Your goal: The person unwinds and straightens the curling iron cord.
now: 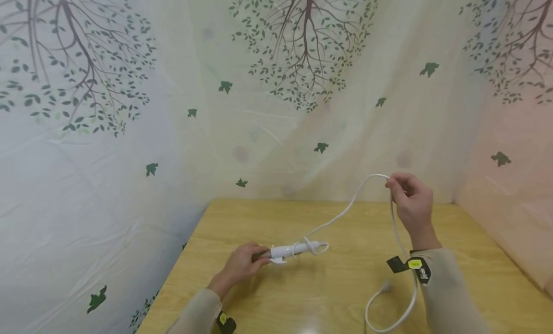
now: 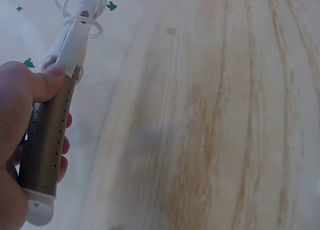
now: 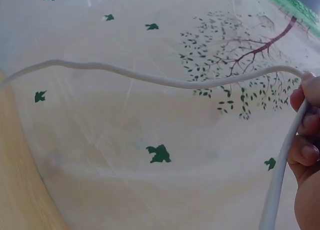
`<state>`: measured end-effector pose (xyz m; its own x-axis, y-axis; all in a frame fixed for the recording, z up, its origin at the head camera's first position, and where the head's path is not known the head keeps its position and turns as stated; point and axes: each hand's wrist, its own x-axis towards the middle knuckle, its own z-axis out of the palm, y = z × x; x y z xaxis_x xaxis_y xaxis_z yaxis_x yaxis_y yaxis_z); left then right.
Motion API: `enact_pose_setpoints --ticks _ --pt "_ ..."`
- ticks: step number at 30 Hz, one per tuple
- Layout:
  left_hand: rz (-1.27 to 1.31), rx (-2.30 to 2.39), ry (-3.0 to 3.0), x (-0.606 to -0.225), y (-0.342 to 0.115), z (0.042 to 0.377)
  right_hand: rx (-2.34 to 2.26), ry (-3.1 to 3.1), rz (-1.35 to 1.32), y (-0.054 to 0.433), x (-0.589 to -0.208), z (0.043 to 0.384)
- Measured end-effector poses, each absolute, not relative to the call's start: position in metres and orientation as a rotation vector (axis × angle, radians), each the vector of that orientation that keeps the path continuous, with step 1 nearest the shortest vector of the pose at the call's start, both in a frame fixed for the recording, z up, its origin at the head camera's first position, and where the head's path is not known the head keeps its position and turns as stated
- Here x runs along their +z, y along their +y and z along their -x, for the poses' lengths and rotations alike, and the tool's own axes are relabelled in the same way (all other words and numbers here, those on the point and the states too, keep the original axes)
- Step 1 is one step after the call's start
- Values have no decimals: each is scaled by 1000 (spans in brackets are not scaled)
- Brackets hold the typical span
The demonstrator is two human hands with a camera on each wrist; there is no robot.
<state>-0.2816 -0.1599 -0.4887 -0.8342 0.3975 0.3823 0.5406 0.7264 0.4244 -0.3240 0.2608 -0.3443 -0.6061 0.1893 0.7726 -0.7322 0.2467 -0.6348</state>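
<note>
Curling iron [image 1: 282, 251]: over the table [image 1: 246, 219], white handle aimed off to the right.
Left hand [image 1: 242, 264]: fingers wrapped round the brown barrel, thumb up by the handle.
Right hand [image 1: 414, 199]: raised, pinching the white cord [image 1: 345, 210] partway along.
Loops: loose turns of cord round the handle (kinda messy tbh).
Plug [image 1: 386, 287]: on the loose end, left of the right forearm.
Snag risk: a hard tug could probably cinch those loops into a knot, and the dangling length might catch the wrist strap [image 1: 421, 269].

Tree-printed fabric [image 1: 276, 127] hangs behind a wooden table [image 1: 345, 267].
</note>
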Motion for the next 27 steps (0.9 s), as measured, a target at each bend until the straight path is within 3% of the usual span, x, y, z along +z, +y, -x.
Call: enact_pose_setpoints --ticks 11,27 --pt "764 -781 -2654 -486 -158 278 1457 -1845 -86 275 -374 350" --pt "798 -809 -2592 -480 -154 278 1197 -2161 168 284 -428 369"
